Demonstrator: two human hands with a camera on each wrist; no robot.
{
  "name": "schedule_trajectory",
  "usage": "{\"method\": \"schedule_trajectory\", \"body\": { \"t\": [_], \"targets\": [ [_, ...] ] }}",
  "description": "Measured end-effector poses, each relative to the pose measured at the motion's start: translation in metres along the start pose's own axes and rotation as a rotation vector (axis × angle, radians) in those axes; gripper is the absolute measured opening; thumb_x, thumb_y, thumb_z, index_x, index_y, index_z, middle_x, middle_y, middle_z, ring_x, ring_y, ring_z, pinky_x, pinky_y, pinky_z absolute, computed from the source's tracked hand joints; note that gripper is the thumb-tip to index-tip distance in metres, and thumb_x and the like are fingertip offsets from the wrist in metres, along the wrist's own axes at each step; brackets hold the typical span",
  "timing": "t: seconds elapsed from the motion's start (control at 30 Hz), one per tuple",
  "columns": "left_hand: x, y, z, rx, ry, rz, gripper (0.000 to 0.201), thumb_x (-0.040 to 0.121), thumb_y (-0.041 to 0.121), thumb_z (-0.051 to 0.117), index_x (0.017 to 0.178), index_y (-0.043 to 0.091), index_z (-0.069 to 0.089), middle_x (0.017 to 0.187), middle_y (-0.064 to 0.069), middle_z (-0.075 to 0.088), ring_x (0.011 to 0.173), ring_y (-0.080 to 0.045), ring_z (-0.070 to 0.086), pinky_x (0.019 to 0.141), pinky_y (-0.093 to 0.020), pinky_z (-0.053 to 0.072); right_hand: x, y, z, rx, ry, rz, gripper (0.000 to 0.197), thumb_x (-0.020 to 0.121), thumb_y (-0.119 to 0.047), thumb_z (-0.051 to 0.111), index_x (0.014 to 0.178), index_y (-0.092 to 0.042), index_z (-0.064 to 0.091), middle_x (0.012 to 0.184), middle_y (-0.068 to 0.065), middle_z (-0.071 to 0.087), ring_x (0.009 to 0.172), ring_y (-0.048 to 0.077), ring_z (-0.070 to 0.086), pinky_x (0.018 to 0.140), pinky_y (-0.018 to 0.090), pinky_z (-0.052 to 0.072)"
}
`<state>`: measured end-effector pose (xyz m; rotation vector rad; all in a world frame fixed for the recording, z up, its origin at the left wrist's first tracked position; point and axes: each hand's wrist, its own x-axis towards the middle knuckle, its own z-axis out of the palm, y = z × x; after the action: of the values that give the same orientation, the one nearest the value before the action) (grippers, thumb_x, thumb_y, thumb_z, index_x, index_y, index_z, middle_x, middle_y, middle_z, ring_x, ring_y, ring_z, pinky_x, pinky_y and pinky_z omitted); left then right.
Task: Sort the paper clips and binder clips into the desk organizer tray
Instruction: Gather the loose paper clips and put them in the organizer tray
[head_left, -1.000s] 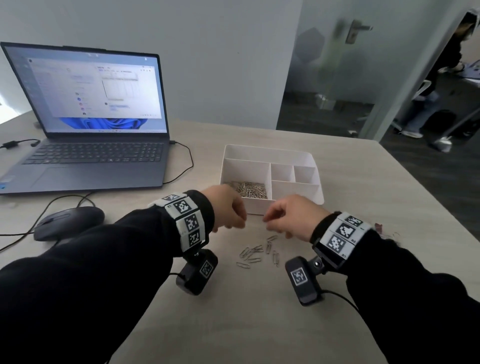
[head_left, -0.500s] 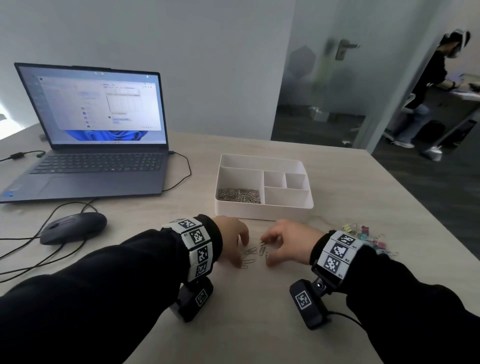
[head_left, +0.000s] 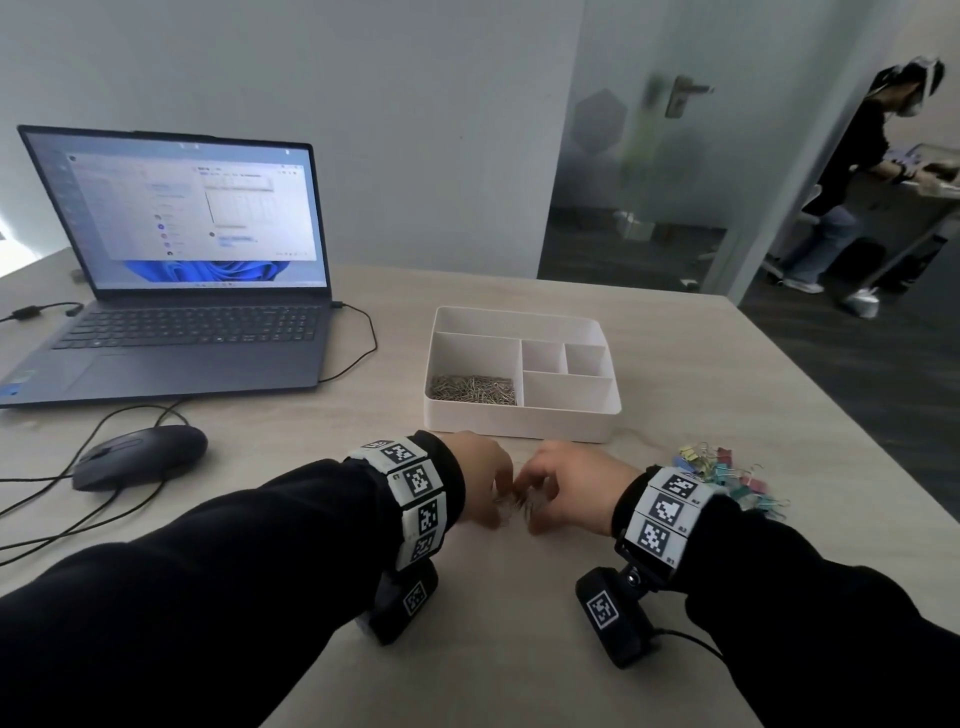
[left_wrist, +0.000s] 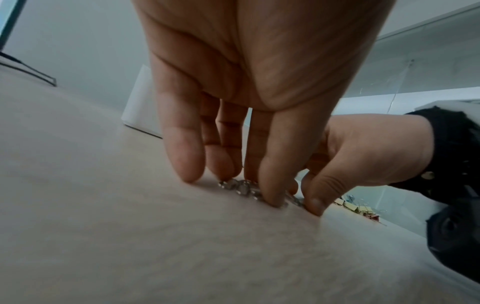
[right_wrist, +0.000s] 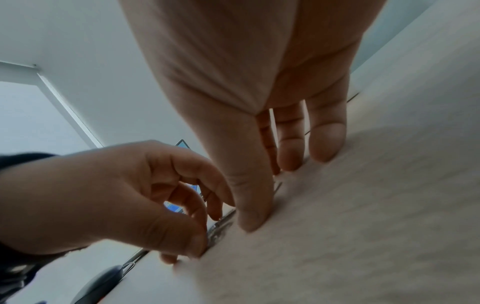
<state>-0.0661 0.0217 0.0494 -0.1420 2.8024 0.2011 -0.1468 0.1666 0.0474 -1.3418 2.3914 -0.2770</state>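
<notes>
Just before the desk organizer tray (head_left: 524, 423), both hands met on the table (head_left: 701, 374), left hand (head_left: 480, 478) and right hand (head_left: 569, 486) with fingers narrow around loose paper clips (left_wrist: 242, 188), more clips (head_left: 472, 388) lay in the near left compartment, binder clips (head_left: 727, 475) were heaped at right.

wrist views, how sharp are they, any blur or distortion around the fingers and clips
Left wrist view: the left hand looms large from the wide lens, the paper clips under its fingertips are soft, and the table is smeared. Right wrist view: the right hand is stretched likewise, with the clips blurred. Head view: both hands are slightly motion-blurred; the organizer tray is crisp.
</notes>
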Motion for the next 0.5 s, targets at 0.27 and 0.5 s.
{"method": "schedule_trajectory", "body": {
  "t": [0.27,0.5],
  "targets": [
    [0.008,0.007,-0.009,0.047,0.002,0.016,0.026,0.086,0.029,0.065,0.111,0.027,0.073,0.113,0.003,0.069,0.106,-0.021,0.063,0.086,-0.025,0.047,0.010,-0.004,0.002,0.048,0.033,0.069,0.020,0.080,-0.023,0.077,0.099,-0.022,0.079,0.072,-0.016,0.056,0.078,0.008,0.057,0.066,0.017,0.041],
    [0.015,0.004,-0.010,-0.085,-0.057,-0.089,0.022,0.080,0.022,0.070,0.101,0.022,0.077,0.088,0.003,0.073,0.063,-0.014,0.063,0.064,-0.019,0.051,0.012,-0.009,0.000,-0.006,0.000,0.088,0.017,0.086,-0.022,0.069,0.101,-0.022,0.077,0.102,-0.004,0.075,0.098,0.017,0.068,0.078,0.020,0.045]
  ]
}}
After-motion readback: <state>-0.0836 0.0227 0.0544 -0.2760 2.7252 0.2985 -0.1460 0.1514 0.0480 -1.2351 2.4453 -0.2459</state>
